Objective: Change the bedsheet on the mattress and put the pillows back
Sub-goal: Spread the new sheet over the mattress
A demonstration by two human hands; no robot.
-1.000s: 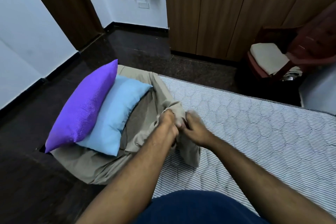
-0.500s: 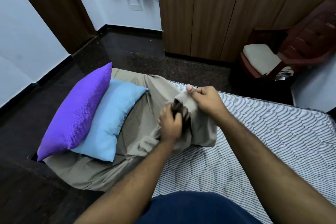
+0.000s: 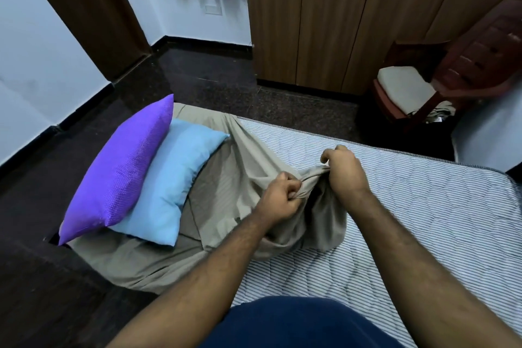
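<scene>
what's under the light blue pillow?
The khaki bedsheet, spread over that end of the mattress. The purple pillow leans on the light blue pillow. Anything beneath the sheet there is covered.

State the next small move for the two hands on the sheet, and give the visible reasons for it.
Probably keep gathering the sheet toward the pillows. Both the left hand and right hand grip its bunched edge, the striped mattress is already bare on the right, and the sheet's other end lies under the blue pillow and purple pillow, which will likely need lifting off soon.
</scene>
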